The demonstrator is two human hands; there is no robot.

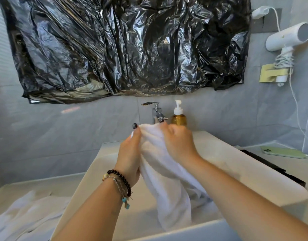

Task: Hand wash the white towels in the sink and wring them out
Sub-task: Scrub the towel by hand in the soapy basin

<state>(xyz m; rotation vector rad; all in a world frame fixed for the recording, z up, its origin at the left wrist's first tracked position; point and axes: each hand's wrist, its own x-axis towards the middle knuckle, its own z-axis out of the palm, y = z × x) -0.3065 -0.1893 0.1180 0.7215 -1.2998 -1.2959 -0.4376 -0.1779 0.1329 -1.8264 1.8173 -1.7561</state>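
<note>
Two forearms reach over a white sink (254, 173), where both hands clutch a white towel (165, 171) held up above the basin. Left hand (130, 159), beaded bracelets (121, 180) at the wrist, grasps its left side; right hand (177, 140) clenches its upper fold. More white cloth (26, 213) lies on the counter at left. Behind stand a chrome faucet (155, 111) and an amber soap dispenser (178, 115).

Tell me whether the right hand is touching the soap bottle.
Apart. Head view: the right hand grips the white towel; the soap bottle stands behind it by the wall.
</note>
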